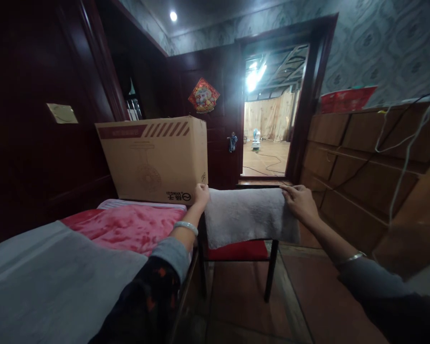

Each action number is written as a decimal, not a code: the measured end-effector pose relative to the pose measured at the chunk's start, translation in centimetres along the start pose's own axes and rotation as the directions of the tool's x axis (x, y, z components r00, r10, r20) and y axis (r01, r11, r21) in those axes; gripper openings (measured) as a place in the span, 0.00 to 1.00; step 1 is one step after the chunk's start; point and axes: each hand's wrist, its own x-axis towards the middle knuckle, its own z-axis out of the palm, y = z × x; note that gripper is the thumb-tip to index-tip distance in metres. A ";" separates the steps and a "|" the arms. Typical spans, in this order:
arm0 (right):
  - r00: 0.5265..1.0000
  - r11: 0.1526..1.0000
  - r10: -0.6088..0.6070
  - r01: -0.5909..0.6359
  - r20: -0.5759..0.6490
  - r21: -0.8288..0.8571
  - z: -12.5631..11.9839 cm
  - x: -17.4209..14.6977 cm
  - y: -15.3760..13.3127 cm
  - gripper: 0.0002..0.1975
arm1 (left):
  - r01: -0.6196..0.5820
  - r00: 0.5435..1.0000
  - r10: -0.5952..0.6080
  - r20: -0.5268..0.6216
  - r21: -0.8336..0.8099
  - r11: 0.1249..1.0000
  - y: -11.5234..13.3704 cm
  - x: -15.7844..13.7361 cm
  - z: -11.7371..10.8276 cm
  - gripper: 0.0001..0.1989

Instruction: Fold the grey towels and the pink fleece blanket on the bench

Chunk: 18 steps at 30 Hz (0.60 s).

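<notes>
A light grey towel [247,215] hangs over the back of a chair with a red seat [238,251] and dark legs. My left hand [201,195] is closed on the towel's upper left corner. At the upper right corner, my right hand [301,203] pinches the cloth between thumb and fingers. The top edge runs nearly straight between both hands, and the lower part droops in front of the seat. Most of the chair's backrest is hidden behind the cloth.
To the left, a large cardboard box [154,160] stands behind a pink blanket [129,227] and a grey cover [50,267]. Wooden drawers [372,138] with hanging white cables line the right. A red basket [347,99] sits on top. Ahead, an open doorway shows a fan [255,140].
</notes>
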 end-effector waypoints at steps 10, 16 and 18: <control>0.830 0.828 -0.529 0.551 0.178 -0.105 0.4 -0.1 -4.2 0.35 | -0.791 0.611 0.687 0.394 0.335 0.512 -0.2 -4.9 -1.8 0.36; 0.865 0.863 -0.484 0.497 0.134 -0.093 1.5 -1.3 -3.7 0.32 | -0.785 0.616 0.599 0.512 0.332 0.523 0.1 -4.3 -1.8 0.32; 0.868 0.868 -0.478 0.491 0.138 -0.080 1.6 -1.4 -3.7 0.33 | -0.777 0.625 0.593 0.508 0.325 0.540 0.1 -4.1 -1.8 0.33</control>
